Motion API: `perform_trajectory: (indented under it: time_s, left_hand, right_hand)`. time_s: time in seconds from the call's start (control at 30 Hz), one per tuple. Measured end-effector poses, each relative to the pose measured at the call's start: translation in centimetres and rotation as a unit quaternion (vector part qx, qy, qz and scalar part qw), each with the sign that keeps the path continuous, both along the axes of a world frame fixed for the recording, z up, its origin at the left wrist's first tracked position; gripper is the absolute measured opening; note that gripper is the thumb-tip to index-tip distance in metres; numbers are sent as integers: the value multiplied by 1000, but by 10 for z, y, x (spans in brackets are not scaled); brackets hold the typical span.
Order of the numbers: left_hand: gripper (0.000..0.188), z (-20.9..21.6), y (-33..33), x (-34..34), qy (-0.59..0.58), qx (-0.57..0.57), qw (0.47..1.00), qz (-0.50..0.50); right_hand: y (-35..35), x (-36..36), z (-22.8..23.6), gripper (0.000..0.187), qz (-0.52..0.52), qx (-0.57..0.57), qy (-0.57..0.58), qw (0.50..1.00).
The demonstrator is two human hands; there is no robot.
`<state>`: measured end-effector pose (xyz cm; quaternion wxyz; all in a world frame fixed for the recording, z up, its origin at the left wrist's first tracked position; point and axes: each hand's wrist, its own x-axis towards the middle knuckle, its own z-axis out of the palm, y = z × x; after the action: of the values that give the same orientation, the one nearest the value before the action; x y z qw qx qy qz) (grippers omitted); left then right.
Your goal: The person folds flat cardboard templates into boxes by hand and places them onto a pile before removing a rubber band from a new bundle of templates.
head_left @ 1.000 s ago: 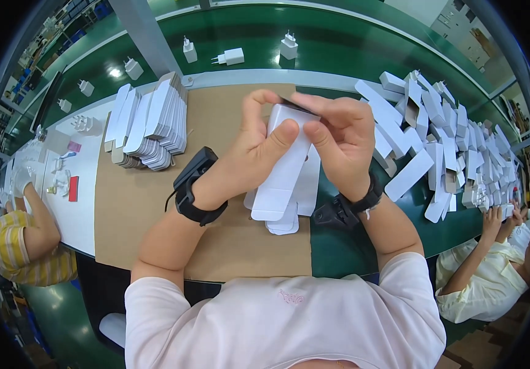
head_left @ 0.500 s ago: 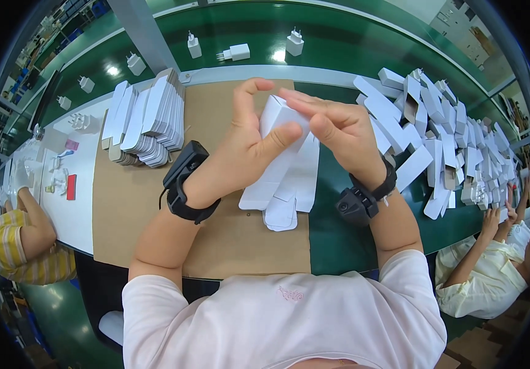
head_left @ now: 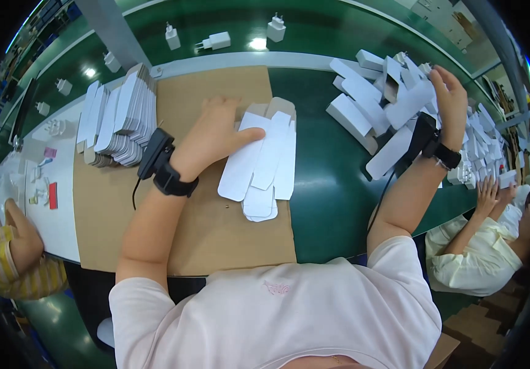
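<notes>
My left hand (head_left: 219, 132) lies over the cardboard, its fingers stretched out and its thumb on a small stack of flat white box blanks (head_left: 257, 163). Far to the right, my right hand (head_left: 451, 101) is raised at the near side of a heap of white boxes (head_left: 354, 117), fingers apart and slightly bent. Beside those fingers is a blurred white box (head_left: 410, 104), tilted over the heap; whether they still touch it is hard to see. Each wrist wears a black strapped device.
Left of the cardboard sheet's middle stand stacks of flat white blanks (head_left: 126, 117). White plug chargers (head_left: 276, 28) stand along the green ledge at the back. A co-worker in yellow stripes (head_left: 16, 258) sits left; another in pale yellow (head_left: 477, 258) handles a box at right.
The folded box has left the spot between my two hands. My right hand has swung right to the heap, while my left has dropped to the flat blanks.
</notes>
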<state>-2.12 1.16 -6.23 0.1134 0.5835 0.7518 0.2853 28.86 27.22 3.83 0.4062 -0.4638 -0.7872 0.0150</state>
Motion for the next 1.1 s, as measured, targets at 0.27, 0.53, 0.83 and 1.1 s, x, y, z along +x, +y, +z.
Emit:
perform_trajectory:
  time_s: [0.27,0.53,0.83,1.1]
  left_hand:
    - [50,-3,1,-4,-100,-41,994,-13]
    - [31,24,-4,8,-289,4,957,-2]
    - [20,42,-19,26,-331,209,919,40]
    - [19,52,-26,31,-151,269,950,42]
  right_hand:
    - [-104,-153,-64,33,359,-250,-252,863]
    - [-123,-151,-52,38,355,-176,-134,908]
    - [-166,-145,-24,35,371,-224,-49,900]
    - [-155,-150,-22,35,469,-328,-64,818]
